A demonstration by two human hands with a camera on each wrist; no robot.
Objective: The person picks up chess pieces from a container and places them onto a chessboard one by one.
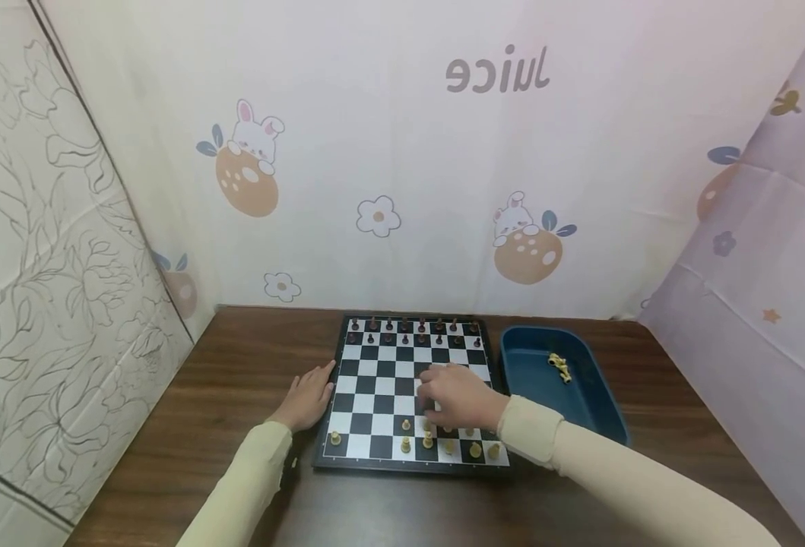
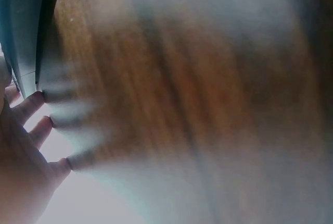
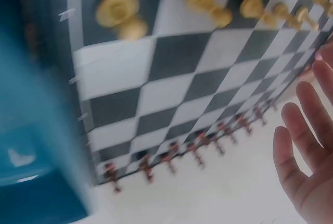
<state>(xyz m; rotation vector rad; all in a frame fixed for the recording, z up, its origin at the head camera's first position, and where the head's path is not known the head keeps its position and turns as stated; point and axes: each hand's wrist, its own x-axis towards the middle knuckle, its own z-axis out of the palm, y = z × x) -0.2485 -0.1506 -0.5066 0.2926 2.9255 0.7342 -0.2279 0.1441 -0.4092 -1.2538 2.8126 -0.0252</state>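
Note:
A black-and-white chessboard (image 1: pixel 375 386) lies on the table. Dark chess pieces (image 1: pixel 405 339) stand in two rows along its far side. Pale yellow pieces (image 1: pixel 427 440) stand at the near side, mostly towards the right, with a lone one (image 1: pixel 335 438) at the near left corner. My right hand (image 1: pixel 460 395) hovers over the right half of the board, just beyond the yellow pieces. Its outer fingers (image 3: pixel 299 122) look extended; thumb and fingertip contact are hidden, so a held piece cannot be made out. My left hand (image 1: pixel 306 399) rests with fingers spread, touching the board's left edge.
A blue tray (image 1: pixel 597 387) stands just right of the board, with several yellow pieces (image 1: pixel 559 367) lying in it. The wooden table (image 1: pixel 238 380) ends against a printed curtain (image 1: pixel 375 152) behind. Curtains also hang at both sides.

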